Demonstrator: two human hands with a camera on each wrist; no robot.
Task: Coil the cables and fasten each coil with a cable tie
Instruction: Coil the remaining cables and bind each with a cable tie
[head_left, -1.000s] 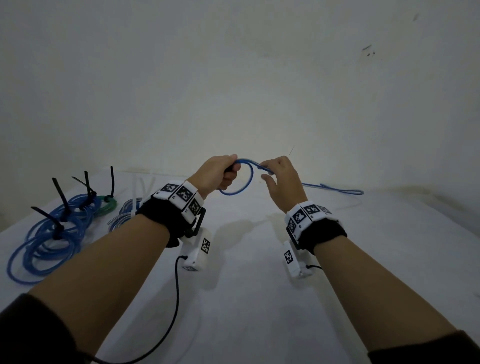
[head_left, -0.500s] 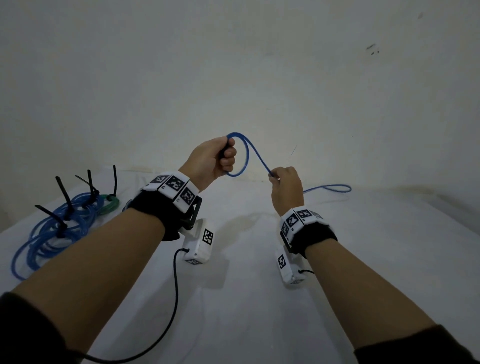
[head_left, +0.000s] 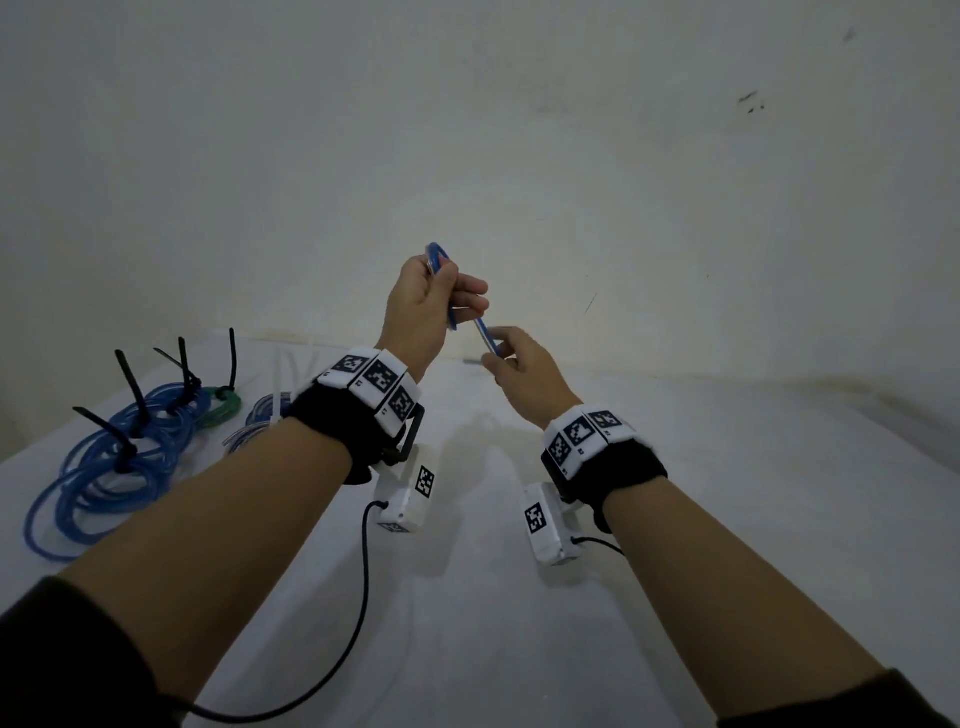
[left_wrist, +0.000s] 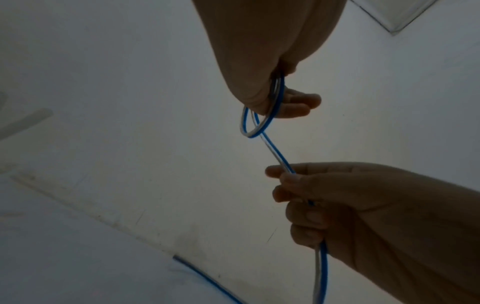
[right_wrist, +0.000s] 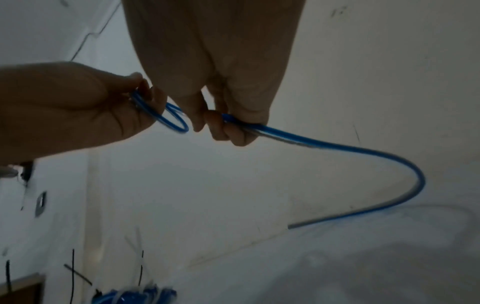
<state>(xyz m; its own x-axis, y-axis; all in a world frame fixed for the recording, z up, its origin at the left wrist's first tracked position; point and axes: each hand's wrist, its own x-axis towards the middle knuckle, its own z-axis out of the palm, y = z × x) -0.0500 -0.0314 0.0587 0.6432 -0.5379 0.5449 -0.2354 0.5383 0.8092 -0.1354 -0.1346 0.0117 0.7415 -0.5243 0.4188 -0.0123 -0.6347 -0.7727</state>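
Note:
A thin blue cable (head_left: 483, 328) runs between both hands, raised above the white table (head_left: 727, 519). My left hand (head_left: 434, 301) grips a small loop of it (left_wrist: 255, 125); in the right wrist view that loop (right_wrist: 172, 118) hangs from its fingers. Just below and to the right, my right hand (head_left: 511, 358) pinches the same cable (left_wrist: 283, 164). Past the right hand the cable (right_wrist: 363, 152) curves down, and its free end lies on the table. Fastened blue coils (head_left: 114, 457) with black cable ties (head_left: 132, 389) lie at far left.
A green coil (head_left: 223, 408) and another blue coil (head_left: 260, 421) with pale ties lie behind my left forearm. A black cord (head_left: 358, 613) trails from the left wrist camera across the near table. A pale wall (head_left: 519, 156) rises right behind the table.
Both hands have risen and come closer together. The wide loop has turned into a small, edge-on loop in my left hand, and the stretch of cable between the hands is shorter.

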